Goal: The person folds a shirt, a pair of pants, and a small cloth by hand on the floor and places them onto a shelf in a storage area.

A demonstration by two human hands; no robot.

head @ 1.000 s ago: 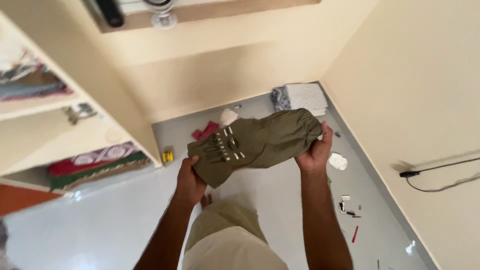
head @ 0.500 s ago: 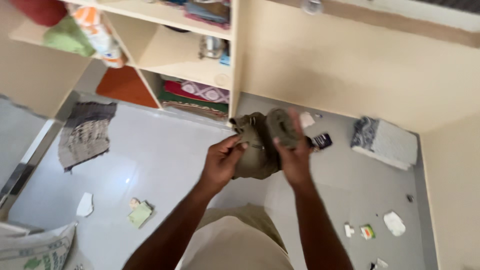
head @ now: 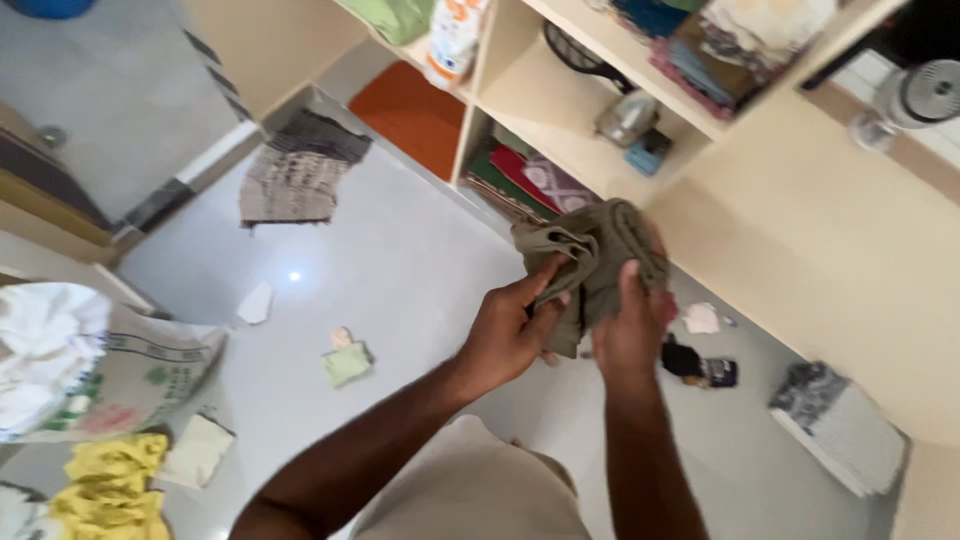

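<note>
**Both hands bunching an olive garment above a cluttered floor**

Pale grey floor (head: 400,260) is filling the left and middle of the frame, and cream shelving (head: 520,110) is running across the top and down the right side. You are looking down past your own arms at an olive-green garment (head: 595,255), which is sitting just right of the frame's centre, held up in the air in front of the lower shelf.

Your left hand (head: 510,330) is gripping the garment's lower left edge, thumb and fingers pinching the fabric. Your right hand (head: 630,325) is closing around the garment from the right and below, with the cloth bunching over its fingers. The two hands are working just beside each other, and the garment is looking folded or wadded into a compact bundle.

On the floor, a dark striped mat (head: 300,170) is lying in the upper left, near an orange panel (head: 415,110) at the bottom of the shelving. A printed sack (head: 120,370) is leaning at the left edge, with a yellow cloth (head: 105,485) crumpled below it in the lower left corner. A small green scrap (head: 347,362) is resting left of your left forearm. A grey and white folded bundle (head: 840,425) is sitting at the lower right, against the wall. Folded red and green fabrics (head: 530,175) are stacking in the lower shelf compartment, just behind the garment.
</note>
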